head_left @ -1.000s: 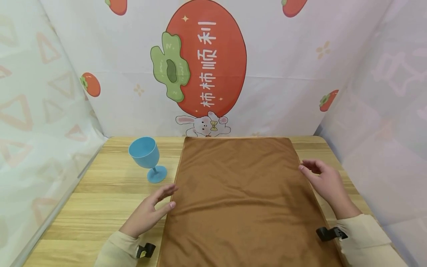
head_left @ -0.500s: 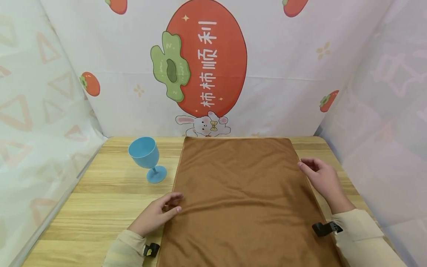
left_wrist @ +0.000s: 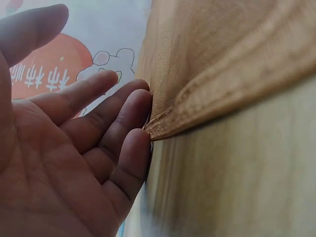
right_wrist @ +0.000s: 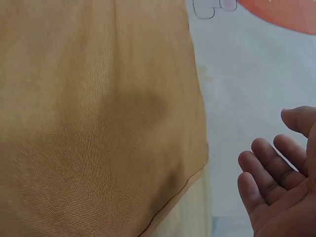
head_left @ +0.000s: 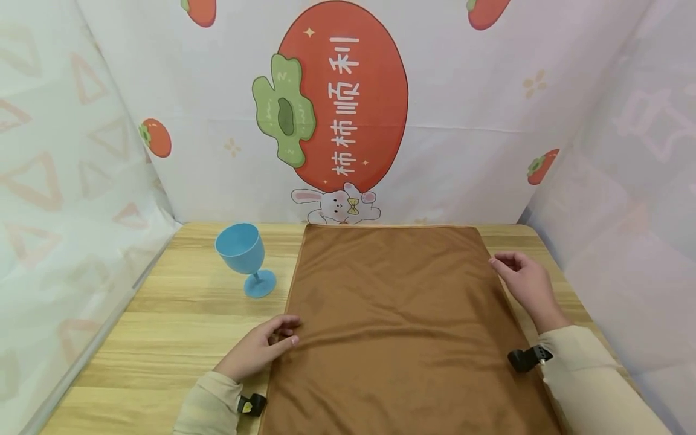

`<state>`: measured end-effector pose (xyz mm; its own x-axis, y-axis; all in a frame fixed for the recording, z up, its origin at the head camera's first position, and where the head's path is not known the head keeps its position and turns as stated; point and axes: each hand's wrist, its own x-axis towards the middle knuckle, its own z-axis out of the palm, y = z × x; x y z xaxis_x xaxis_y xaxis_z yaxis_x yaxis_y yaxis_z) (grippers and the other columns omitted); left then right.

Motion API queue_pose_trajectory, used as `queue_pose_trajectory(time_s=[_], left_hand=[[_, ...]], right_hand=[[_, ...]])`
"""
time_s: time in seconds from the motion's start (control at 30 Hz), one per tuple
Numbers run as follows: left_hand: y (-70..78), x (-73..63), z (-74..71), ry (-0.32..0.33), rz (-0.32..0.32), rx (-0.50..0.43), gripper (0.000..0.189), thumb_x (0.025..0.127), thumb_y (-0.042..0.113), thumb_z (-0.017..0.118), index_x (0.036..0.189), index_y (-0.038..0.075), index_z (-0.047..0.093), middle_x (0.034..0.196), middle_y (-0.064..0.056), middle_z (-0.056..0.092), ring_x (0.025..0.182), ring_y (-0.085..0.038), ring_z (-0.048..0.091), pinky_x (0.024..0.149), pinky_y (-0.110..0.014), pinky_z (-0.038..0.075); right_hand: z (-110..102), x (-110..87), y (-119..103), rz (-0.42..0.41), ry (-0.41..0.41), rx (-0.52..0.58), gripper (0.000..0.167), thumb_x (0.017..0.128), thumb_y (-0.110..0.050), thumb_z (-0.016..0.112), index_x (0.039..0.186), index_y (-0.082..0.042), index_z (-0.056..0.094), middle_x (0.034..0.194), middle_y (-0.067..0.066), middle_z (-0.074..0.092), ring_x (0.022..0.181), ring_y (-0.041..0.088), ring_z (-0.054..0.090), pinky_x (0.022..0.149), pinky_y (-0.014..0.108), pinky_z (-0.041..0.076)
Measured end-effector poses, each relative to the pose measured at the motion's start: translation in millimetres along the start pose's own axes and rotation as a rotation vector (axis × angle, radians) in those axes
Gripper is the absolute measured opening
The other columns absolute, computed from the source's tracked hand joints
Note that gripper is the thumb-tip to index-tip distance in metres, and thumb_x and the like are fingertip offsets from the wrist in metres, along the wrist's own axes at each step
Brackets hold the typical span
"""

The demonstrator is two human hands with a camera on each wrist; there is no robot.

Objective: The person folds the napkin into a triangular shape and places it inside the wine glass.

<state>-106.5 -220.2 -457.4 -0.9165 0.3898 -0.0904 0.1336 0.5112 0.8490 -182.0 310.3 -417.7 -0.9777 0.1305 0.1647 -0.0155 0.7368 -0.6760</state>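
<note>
A brown cloth [head_left: 391, 290] lies spread over the wooden table, with soft creases across its middle. My left hand [head_left: 262, 344] is at the cloth's left edge. In the left wrist view, the fingertips [left_wrist: 136, 143] touch the hem while the thumb stands well apart. Near the cloth's upper right edge hovers my right hand [head_left: 524, 287], its fingers loosely bent. The right wrist view has nothing between that hand's thumb and fingers [right_wrist: 266, 158], and a gap separates them from the cloth. To the left stands a blue goblet [head_left: 241, 251], upright and apart from both hands.
The wooden table [head_left: 179, 314] shows on both sides of the cloth. A white printed sheet [head_left: 462, 121] with a large persimmon drawing hangs behind it. More pale printed sheets close in the left and right sides.
My left hand has moved right and a little nearer, to the cloth's edge. My right hand has shifted slightly farther back. The view has turned a little left; cloth and goblet stay in place.
</note>
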Motion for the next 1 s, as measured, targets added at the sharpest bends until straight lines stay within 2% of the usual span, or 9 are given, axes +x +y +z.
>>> queue_pose_trajectory(time_s=[0.13,0.3,0.37,0.47,0.53,0.6,0.77,1.0], left_hand=[[-0.7,0.4,1.5,-0.002,-0.001,-0.019,0.044,0.100,0.026,0.064,0.136,0.003,0.056,0.131,-0.010,0.063,0.113,-0.025,0.059,0.087,-0.026,0.048],[-1.6,1.9,1.9,-0.006,0.001,-0.049,0.044,0.100,0.024,0.063,0.136,0.001,0.056,0.132,-0.012,0.062,0.112,-0.026,0.059,0.087,-0.026,0.050],[-1.7,2.4,1.8,-0.009,0.003,-0.057,0.044,0.100,0.024,0.063,0.136,0.000,0.056,0.132,-0.013,0.062,0.112,-0.026,0.059,0.085,-0.026,0.050],[-2.2,2.6,1.4,-0.011,0.004,-0.065,0.044,0.100,0.024,0.063,0.136,0.000,0.055,0.132,-0.013,0.061,0.111,-0.026,0.059,0.083,-0.026,0.051],[-2.8,2.6,0.9,-0.009,0.004,-0.067,0.044,0.100,0.025,0.063,0.136,0.001,0.055,0.132,-0.013,0.061,0.112,-0.026,0.059,0.083,-0.026,0.051],[-3.4,2.7,0.5,-0.006,0.003,-0.066,0.045,0.100,0.026,0.063,0.137,0.001,0.056,0.132,-0.012,0.061,0.112,-0.026,0.059,0.083,-0.026,0.051],[-5.5,2.1,0.8,-0.008,-0.003,-0.062,0.045,0.100,0.027,0.064,0.137,0.002,0.056,0.132,-0.011,0.061,0.111,-0.024,0.059,0.083,-0.026,0.050],[-6.1,0.4,1.8,-0.004,0.016,-0.058,0.044,0.100,0.028,0.064,0.136,0.003,0.057,0.133,-0.011,0.062,0.111,-0.022,0.059,0.084,-0.026,0.050]], right_hand=[[1,5.5,8,0.060,-0.034,0.064,0.053,0.102,-0.042,0.056,0.130,0.002,0.061,0.119,0.021,0.065,0.099,0.022,0.060,0.071,0.021,0.046],[2,13.7,21,0.134,-0.057,0.185,0.056,0.102,-0.041,0.056,0.134,0.004,0.057,0.115,0.014,0.065,0.089,0.002,0.061,0.074,0.016,0.049],[2,16.6,24,0.141,-0.051,0.197,0.055,0.102,-0.040,0.056,0.134,0.005,0.056,0.113,0.011,0.065,0.086,-0.002,0.059,0.074,0.016,0.049],[2,20.3,29,0.141,-0.050,0.191,0.055,0.102,-0.039,0.056,0.134,0.006,0.056,0.117,0.015,0.065,0.085,-0.004,0.058,0.073,0.016,0.049],[4,22.7,31,0.145,-0.052,0.185,0.054,0.103,-0.038,0.056,0.134,0.006,0.056,0.122,0.019,0.062,0.088,-0.001,0.058,0.073,0.016,0.048],[7,25.1,32,0.146,-0.049,0.165,0.052,0.103,-0.037,0.056,0.133,0.006,0.056,0.126,0.023,0.060,0.095,0.008,0.059,0.076,0.018,0.048],[18,30.5,36,0.173,-0.041,0.112,0.053,0.102,-0.038,0.056,0.132,0.006,0.058,0.129,0.027,0.059,0.111,0.033,0.055,0.085,0.034,0.044],[25,36.9,33,0.211,-0.016,0.107,0.054,0.102,-0.037,0.054,0.133,0.008,0.057,0.131,0.029,0.057,0.118,0.039,0.052,0.095,0.044,0.042]])
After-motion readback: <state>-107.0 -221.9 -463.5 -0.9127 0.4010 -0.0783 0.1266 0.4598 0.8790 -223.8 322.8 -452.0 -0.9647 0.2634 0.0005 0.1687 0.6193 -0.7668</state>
